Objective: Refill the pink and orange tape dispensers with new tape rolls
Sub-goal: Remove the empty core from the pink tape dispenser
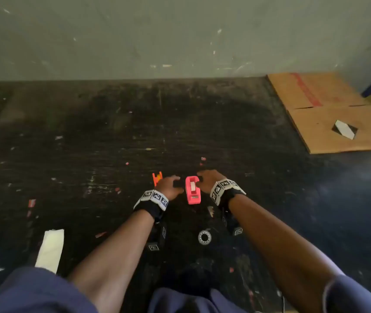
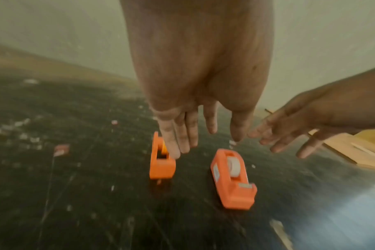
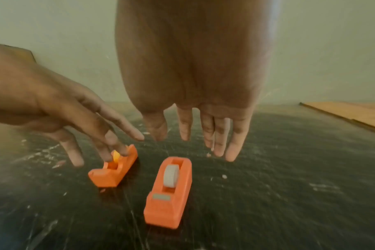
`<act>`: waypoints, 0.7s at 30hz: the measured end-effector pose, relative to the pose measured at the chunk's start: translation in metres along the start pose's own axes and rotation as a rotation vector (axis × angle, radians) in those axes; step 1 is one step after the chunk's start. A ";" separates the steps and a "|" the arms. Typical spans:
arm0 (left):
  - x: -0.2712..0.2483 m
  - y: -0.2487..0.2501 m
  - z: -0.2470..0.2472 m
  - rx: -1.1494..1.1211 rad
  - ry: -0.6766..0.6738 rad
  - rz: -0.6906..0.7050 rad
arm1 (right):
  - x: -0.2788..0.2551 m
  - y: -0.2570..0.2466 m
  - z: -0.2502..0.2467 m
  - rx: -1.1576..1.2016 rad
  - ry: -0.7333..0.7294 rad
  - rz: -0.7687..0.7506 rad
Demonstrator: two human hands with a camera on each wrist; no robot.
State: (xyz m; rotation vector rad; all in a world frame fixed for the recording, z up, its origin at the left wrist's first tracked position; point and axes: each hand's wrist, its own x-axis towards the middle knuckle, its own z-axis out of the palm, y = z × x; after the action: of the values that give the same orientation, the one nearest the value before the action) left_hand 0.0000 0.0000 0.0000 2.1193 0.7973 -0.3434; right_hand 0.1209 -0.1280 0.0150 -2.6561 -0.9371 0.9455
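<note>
Black, scuffed and paint-flecked, the tabletop (image 1: 247, 136) carries two tape dispensers side by side near its middle, toward the near edge. The pink dispenser (image 1: 192, 189) stands upright with a white tape roll (image 3: 171, 175) seated in its well, cutter end toward the person. The orange dispenser (image 2: 161, 162) stands just to its left, apart from it; something yellow-orange shows in its well, but whether that is a roll cannot be told.

The left hand (image 1: 169, 186) hangs above the orange dispenser with fingers (image 3: 109, 135) straight and spread; two fingertips appear to reach its well, though contact is not certain. The right hand (image 1: 208, 181) hovers beside the far end of the pink dispenser, fingers (image 3: 216, 135) extended downward, holding nothing.

An empty tape core (image 1: 204, 237) lies nearer the person. A flattened cardboard sheet (image 1: 328, 114) occupies the far right corner, and a white paper strip (image 1: 50, 250) lies by the near left edge.
</note>
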 end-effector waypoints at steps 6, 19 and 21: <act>0.014 -0.021 0.043 -0.106 0.054 -0.033 | 0.013 0.004 0.030 -0.042 0.053 0.002; 0.060 -0.034 0.060 -0.198 0.115 0.084 | 0.065 0.006 0.036 -0.117 -0.013 0.005; 0.063 -0.036 0.063 -0.192 0.108 0.081 | 0.068 0.006 0.033 -0.158 -0.024 -0.007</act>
State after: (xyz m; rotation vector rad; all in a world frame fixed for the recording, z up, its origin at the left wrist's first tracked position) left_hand 0.0266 -0.0064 -0.0918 1.9957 0.7717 -0.1055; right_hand 0.1450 -0.0924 -0.0479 -2.7745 -1.0673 0.9399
